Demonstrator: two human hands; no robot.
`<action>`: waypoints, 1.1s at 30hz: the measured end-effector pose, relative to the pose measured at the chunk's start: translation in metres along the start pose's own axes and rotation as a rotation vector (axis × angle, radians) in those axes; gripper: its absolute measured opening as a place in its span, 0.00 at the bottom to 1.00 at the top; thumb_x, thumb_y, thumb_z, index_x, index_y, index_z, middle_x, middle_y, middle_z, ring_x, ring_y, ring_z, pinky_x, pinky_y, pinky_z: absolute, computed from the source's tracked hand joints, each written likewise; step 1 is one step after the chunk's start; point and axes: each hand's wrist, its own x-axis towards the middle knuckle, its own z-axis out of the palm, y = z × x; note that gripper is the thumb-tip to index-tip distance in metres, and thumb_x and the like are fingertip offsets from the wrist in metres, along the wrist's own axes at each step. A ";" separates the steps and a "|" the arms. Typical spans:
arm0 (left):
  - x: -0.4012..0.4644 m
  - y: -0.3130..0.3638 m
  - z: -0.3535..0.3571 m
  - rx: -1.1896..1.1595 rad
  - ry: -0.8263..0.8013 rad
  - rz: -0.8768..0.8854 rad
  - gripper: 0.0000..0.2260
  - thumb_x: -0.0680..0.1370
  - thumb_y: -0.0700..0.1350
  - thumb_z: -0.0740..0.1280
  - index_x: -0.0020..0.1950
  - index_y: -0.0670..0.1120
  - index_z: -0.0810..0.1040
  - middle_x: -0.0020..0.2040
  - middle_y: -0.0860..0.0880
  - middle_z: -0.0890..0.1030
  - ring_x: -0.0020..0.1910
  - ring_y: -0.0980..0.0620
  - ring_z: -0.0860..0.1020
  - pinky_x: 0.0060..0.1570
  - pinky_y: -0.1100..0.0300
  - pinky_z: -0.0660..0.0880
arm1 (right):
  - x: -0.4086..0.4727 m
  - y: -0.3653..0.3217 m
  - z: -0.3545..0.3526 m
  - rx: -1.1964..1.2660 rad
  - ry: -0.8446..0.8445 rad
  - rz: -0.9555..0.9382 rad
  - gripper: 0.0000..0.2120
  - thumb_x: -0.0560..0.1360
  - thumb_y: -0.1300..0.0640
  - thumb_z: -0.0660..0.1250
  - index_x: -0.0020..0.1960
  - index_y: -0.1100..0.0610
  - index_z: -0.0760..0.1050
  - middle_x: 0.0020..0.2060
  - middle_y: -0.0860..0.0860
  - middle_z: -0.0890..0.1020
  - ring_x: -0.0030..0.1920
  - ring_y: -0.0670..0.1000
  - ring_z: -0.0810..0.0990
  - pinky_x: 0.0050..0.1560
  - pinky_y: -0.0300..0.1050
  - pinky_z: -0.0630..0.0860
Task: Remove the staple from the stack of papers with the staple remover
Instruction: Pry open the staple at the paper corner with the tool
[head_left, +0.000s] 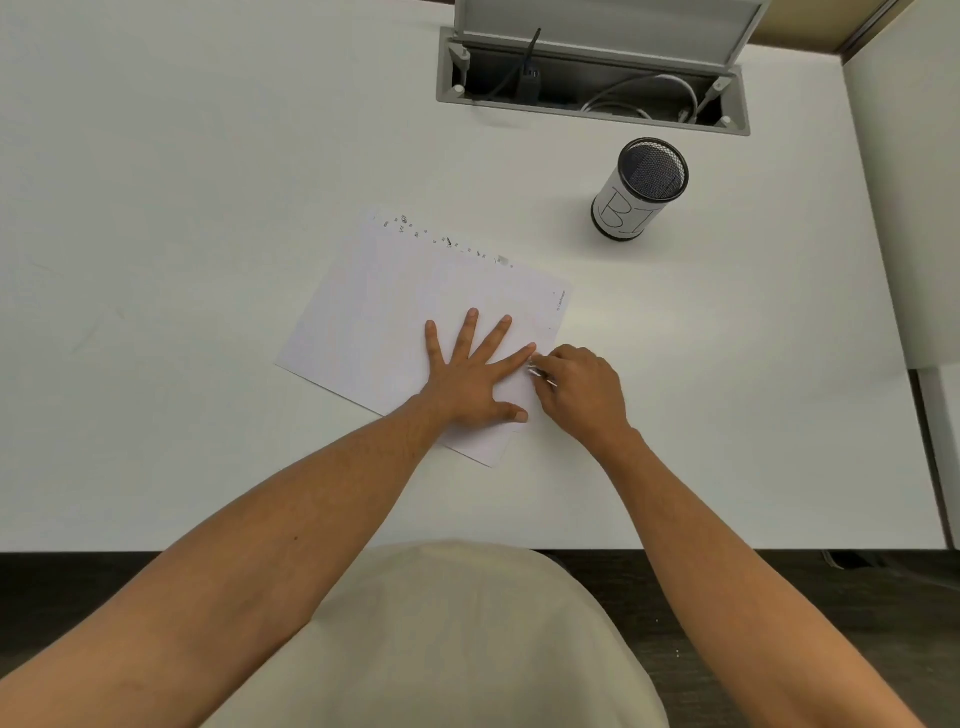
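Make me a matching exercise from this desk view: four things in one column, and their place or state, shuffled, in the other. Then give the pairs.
Things:
1. left hand
2. right hand
3. mesh pen cup
4. cable tray

Places or states:
A. set into the desk at the far edge, lid raised, cables inside
B. spread flat, pressing down on the stack of papers
C. upright on the desk, beyond the papers to the right
D. curled around a small metal tool at the papers' right edge

Pairs: 1-B, 2-D, 3-C, 4-A
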 end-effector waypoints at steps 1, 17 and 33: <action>0.000 0.000 0.000 0.004 -0.004 -0.001 0.42 0.70 0.76 0.56 0.77 0.65 0.39 0.79 0.53 0.31 0.75 0.42 0.26 0.62 0.28 0.26 | 0.002 0.002 -0.001 0.010 0.004 0.026 0.10 0.76 0.56 0.63 0.51 0.54 0.82 0.37 0.53 0.80 0.37 0.57 0.77 0.34 0.45 0.67; 0.000 -0.002 0.005 0.011 0.007 -0.001 0.42 0.71 0.76 0.54 0.77 0.65 0.38 0.79 0.54 0.31 0.74 0.42 0.26 0.61 0.29 0.25 | -0.012 0.015 0.010 0.211 0.073 0.296 0.11 0.76 0.55 0.67 0.57 0.55 0.77 0.52 0.53 0.81 0.51 0.56 0.77 0.49 0.50 0.70; -0.007 0.001 0.014 0.000 0.140 -0.033 0.39 0.72 0.75 0.48 0.77 0.62 0.35 0.80 0.55 0.36 0.77 0.46 0.30 0.66 0.28 0.30 | -0.027 0.001 0.005 0.156 0.289 0.323 0.16 0.75 0.57 0.69 0.61 0.60 0.76 0.61 0.58 0.77 0.64 0.60 0.73 0.62 0.55 0.70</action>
